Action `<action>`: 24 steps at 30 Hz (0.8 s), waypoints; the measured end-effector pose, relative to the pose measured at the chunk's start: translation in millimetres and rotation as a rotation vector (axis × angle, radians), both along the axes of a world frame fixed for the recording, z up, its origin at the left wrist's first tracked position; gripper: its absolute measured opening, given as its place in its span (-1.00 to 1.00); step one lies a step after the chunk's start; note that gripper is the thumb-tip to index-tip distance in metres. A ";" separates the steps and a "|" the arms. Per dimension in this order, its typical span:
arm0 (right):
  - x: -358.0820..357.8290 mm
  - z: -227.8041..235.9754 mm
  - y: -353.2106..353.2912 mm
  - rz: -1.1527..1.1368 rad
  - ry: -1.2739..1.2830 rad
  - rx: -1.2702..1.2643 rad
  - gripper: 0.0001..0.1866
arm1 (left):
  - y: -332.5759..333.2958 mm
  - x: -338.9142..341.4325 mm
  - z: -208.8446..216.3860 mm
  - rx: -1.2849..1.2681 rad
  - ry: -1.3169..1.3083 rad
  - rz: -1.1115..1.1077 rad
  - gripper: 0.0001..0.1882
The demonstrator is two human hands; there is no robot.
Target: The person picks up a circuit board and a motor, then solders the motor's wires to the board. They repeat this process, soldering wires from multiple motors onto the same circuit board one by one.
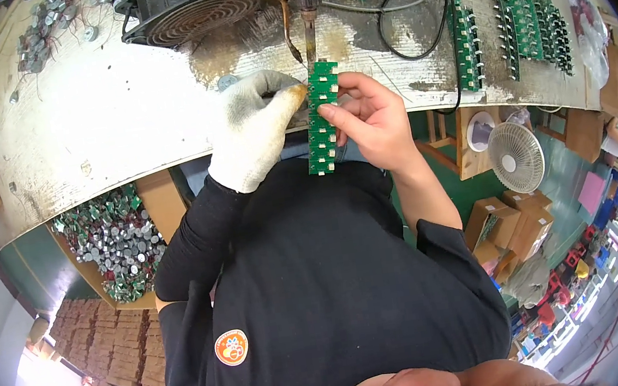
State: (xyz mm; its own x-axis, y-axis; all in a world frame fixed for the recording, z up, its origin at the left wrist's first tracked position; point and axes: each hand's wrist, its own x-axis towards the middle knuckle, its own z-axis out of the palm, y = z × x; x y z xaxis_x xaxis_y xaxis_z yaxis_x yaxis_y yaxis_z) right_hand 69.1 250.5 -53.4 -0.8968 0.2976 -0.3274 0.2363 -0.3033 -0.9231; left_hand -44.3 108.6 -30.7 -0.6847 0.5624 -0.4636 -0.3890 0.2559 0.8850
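Observation:
My bare right hand [371,118] grips a long green circuit board strip [321,133], thumb on top and fingers behind. The strip stands nearly upright in view, with small white connectors along one edge. My left hand [253,126], in a white glove with a stained thumb tip, is closed in a pinch at the strip's left edge; what it pinches is too small to make out. A round grey metal part [227,83] shows just beyond the glove. Directly above the strip's far end hangs a soldering iron [310,33], with a thin bent tube [290,35] beside it.
Black fans [200,16] stand at the back of the worn white table [133,99]. Finished-looking board strips [529,27] lie in rows at the right, near a looped black cable [419,53]. Small wired motors [43,40] are heaped far left; a carton [94,280] holds more below.

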 end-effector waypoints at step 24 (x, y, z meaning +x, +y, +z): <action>-3.6 3.1 -0.1 -0.012 0.050 0.032 -0.70 | 0.7 -3.3 -6.8 0.082 -0.146 0.064 -0.79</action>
